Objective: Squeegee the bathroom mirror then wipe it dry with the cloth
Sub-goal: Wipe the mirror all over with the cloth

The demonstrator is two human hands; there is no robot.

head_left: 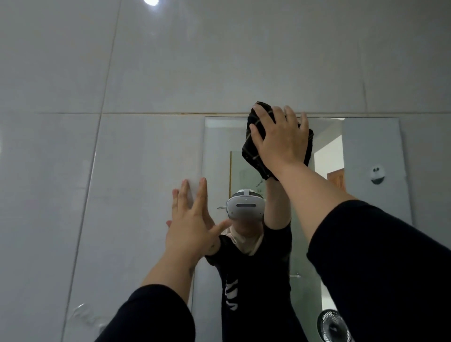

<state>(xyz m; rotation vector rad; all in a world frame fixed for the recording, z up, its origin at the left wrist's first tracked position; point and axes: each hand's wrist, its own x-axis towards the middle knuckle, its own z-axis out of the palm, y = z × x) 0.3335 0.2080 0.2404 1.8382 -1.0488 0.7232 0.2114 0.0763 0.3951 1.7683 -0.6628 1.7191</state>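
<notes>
A frameless rectangular mirror hangs on the grey tiled wall, right of centre. My right hand presses a dark checked cloth flat against the mirror's top edge, fingers spread over it. My left hand is flat and empty, fingers apart, resting on the wall tile at the mirror's left edge. The glass reflects a person in dark clothing with a white headset. No squeegee is in view.
Large glossy grey tiles surround the mirror. A small round white hook with a face sticks on the wall right of the mirror. A fan's reflection shows at the mirror's lower right. A ceiling light glares at the top.
</notes>
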